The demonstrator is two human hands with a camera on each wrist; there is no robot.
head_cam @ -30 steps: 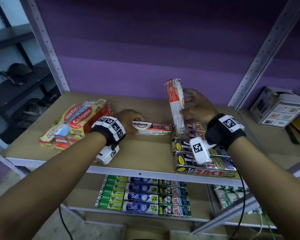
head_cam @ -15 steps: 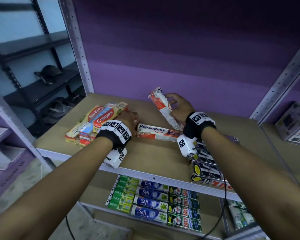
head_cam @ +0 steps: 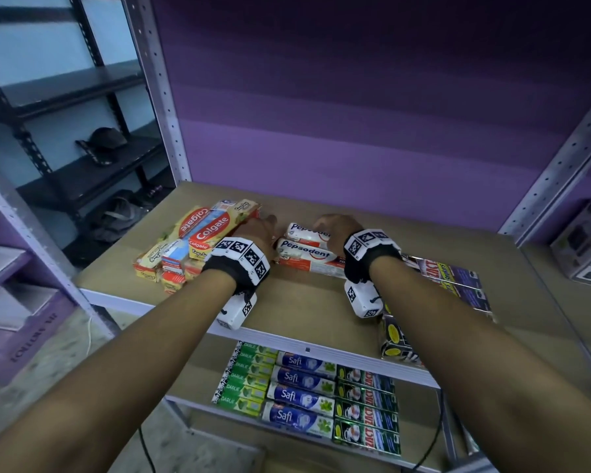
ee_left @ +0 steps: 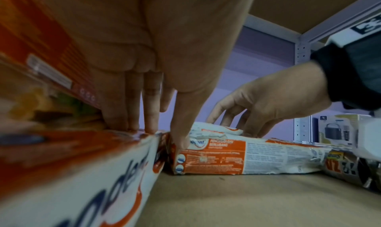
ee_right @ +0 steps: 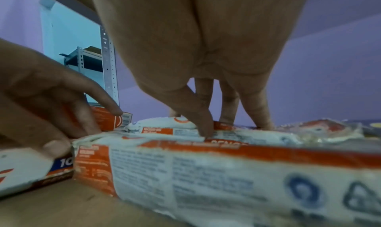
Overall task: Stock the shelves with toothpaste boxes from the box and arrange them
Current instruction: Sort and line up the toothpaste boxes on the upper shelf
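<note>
Two white and red Pepsodent boxes lie flat side by side in the middle of the shelf (head_cam: 304, 308). My right hand (head_cam: 333, 227) (ee_right: 224, 126) pinches the far Pepsodent box (head_cam: 304, 230) (ee_right: 164, 124) between thumb and fingers, low on the shelf. The near Pepsodent box (head_cam: 304, 256) (ee_left: 247, 157) lies just in front of it. My left hand (head_cam: 258, 228) (ee_left: 163, 136) stands between these boxes and the Colgate pile (head_cam: 198, 240). Its fingers are straight, with the thumb pressing the near box's left end and the fingertips on a red and white box (ee_left: 82, 165) of the pile.
Black and yellow Zact boxes (head_cam: 454, 278) lie to the right on the same shelf, partly under my right forearm. The lower shelf holds neat rows of Darlie, Safi and Zact boxes (head_cam: 304, 394). A white carton (head_cam: 584, 247) stands on the neighbouring shelf at the right.
My right hand has brought the upright Pepsodent box leftward and laid it flat behind the one that lay on the shelf. The left hand stayed at that box's left end.
</note>
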